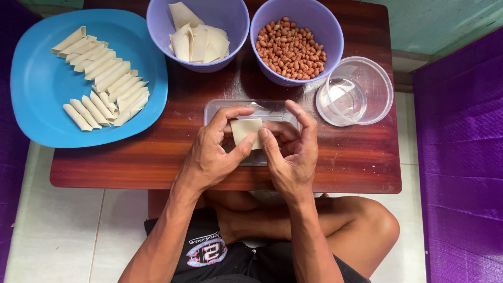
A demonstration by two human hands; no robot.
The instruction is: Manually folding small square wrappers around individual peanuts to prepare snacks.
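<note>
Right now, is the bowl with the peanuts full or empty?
Nearly full: red-brown peanuts heap close to the purple bowl's rim, hiding its bottom.

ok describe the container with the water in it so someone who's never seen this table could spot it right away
Start at the dark wooden table and go to its far right side. Beside the purple bowl of peanuts sits a clear round container holding a little water. It is the only see-through round vessel; both bowls are opaque purple and the tray under the hands is rectangular.

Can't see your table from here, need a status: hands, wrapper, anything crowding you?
Left hand and right hand both pinching one pale wrapper. Held above clear tray. Nothing blocking; water cup off right.
</note>
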